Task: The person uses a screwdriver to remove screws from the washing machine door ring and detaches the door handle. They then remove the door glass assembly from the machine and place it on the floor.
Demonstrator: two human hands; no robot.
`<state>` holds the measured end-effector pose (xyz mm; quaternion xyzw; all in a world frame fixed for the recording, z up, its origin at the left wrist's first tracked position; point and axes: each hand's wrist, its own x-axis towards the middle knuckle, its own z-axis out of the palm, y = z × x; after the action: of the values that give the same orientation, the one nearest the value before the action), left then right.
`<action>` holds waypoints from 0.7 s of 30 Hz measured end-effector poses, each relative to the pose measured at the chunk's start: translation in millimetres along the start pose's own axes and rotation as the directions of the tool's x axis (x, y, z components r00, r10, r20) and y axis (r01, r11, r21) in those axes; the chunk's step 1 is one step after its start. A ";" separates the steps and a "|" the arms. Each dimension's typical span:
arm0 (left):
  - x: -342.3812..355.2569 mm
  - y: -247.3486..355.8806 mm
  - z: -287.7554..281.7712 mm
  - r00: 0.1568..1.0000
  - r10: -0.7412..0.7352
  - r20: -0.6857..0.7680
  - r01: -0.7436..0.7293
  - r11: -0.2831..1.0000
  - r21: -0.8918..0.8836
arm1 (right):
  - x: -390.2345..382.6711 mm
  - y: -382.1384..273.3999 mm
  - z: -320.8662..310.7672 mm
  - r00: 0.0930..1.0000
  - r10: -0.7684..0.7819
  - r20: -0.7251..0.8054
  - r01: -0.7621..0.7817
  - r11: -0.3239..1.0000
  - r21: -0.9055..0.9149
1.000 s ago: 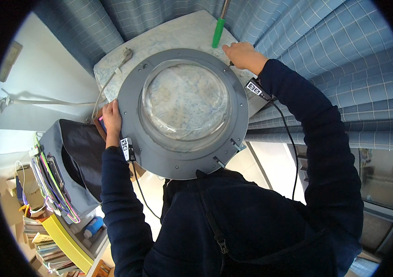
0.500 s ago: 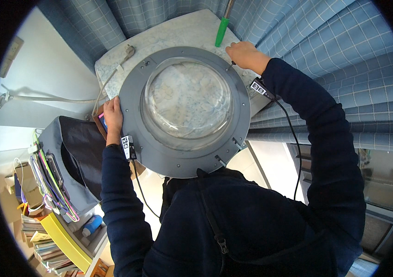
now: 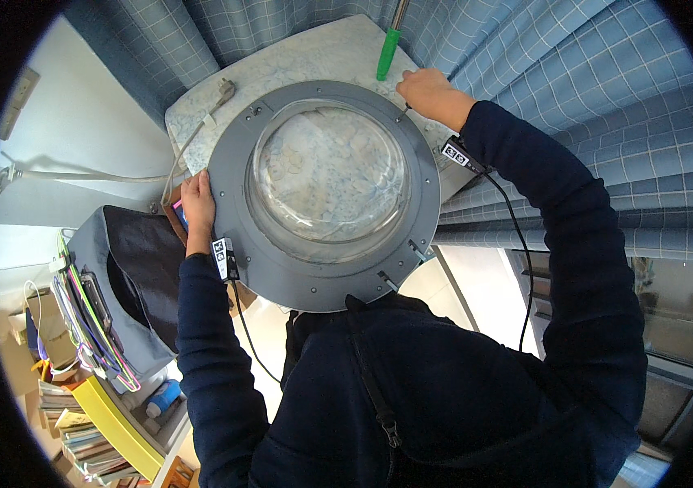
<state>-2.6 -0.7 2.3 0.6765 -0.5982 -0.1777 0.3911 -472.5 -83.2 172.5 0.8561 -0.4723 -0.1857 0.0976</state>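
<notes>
Glossy clear bowl; matt ring

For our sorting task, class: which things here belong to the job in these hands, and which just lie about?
In the job:
grey ring-shaped panel with clear dome
slim dark tool in the right hand
left hand at the panel's left edge
pale marbled surface beneath

Seemingly just lying about:
green-handled metal rod
pale cable with plug
thin multicoloured hangers
</notes>
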 end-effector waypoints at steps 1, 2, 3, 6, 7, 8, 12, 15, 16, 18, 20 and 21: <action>-0.4 0.3 -0.3 1.000 -0.001 0.001 0.001 1.000 0.003 | 2.4 -0.2 -0.4 1.000 -0.023 0.004 0.023 0.999 -0.029; -0.8 0.9 -0.7 1.000 -0.002 0.001 0.002 1.000 0.008 | 4.6 -0.1 -1.4 0.999 -0.046 0.027 0.047 0.998 -0.050; -1.0 1.8 -1.1 1.000 -0.005 0.000 0.005 1.000 0.021 | 6.8 0.7 -3.3 0.997 -0.009 0.077 0.012 1.000 -0.029; -1.6 5.0 -1.7 1.000 0.000 0.000 0.000 0.999 0.036 | 10.2 4.0 -7.9 0.966 0.102 0.237 -0.119 0.991 0.055; -1.5 5.8 -2.1 1.000 0.007 -0.002 -0.007 1.000 0.027 | 10.9 5.4 -8.5 0.956 0.140 0.256 -0.167 0.982 0.087; -1.2 6.6 -2.6 1.000 0.015 -0.005 -0.015 1.000 0.020 | 11.2 6.6 -8.4 0.946 0.174 0.275 -0.213 0.970 0.119; -0.6 6.3 -3.0 1.000 0.014 0.005 -0.014 0.998 0.054 | 14.7 9.0 -0.9 0.977 0.062 0.203 -0.081 0.993 0.086; -0.2 3.3 -1.4 0.999 0.032 -0.009 -0.032 0.999 0.019 | 17.7 11.6 4.4 0.993 -0.104 0.053 0.106 0.994 -0.025; -0.5 1.9 -1.3 1.000 0.027 -0.005 -0.027 0.999 0.023 | 18.0 12.4 5.0 0.985 -0.174 0.018 0.175 0.979 -0.109; -0.9 0.2 -0.9 1.000 0.024 -0.007 -0.024 0.999 0.038 | 17.4 13.6 4.6 0.983 -0.180 0.043 0.185 0.975 -0.126; -1.5 -0.6 -0.4 1.000 0.025 -0.014 -0.024 0.998 0.059 | 16.1 13.4 3.9 0.985 -0.090 0.146 0.088 0.996 0.022; -2.0 -0.6 -0.3 1.000 0.020 -0.010 -0.020 0.999 0.050 | 15.5 12.7 4.0 0.979 0.005 0.202 -0.019 0.997 0.069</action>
<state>-2.4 1.2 1.6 0.6809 -0.6072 -0.1552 0.3788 -476.4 -103.0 169.7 0.8329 -0.4912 -0.2541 0.0200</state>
